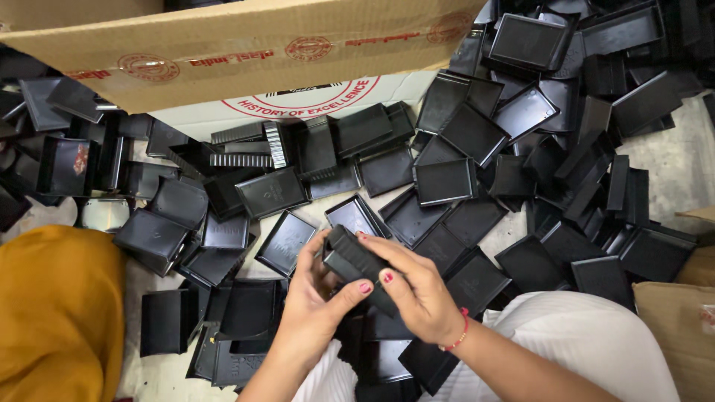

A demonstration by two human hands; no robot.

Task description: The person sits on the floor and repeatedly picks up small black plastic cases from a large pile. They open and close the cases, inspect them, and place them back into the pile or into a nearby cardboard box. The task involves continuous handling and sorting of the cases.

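Note:
Both my hands hold one small stack of black plastic trays [356, 257] low in the middle of the view. My left hand [313, 301] grips it from the left and below, thumb across its front. My right hand [413, 286] clasps it from the right, fingers curled over the top; a red thread bracelet sits on that wrist. Loose black rectangular trays [447, 181] lie all around the hands on the floor, some upright, some face down. More of them rest on my lap under my wrists.
A large cardboard box flap [246, 52] overhangs the far side, with a white printed box face [298, 108] below it. An orange cloth [56, 313] fills the lower left. Another brown carton [681, 327] stands at the right edge. Grey floor [670, 160] shows at right.

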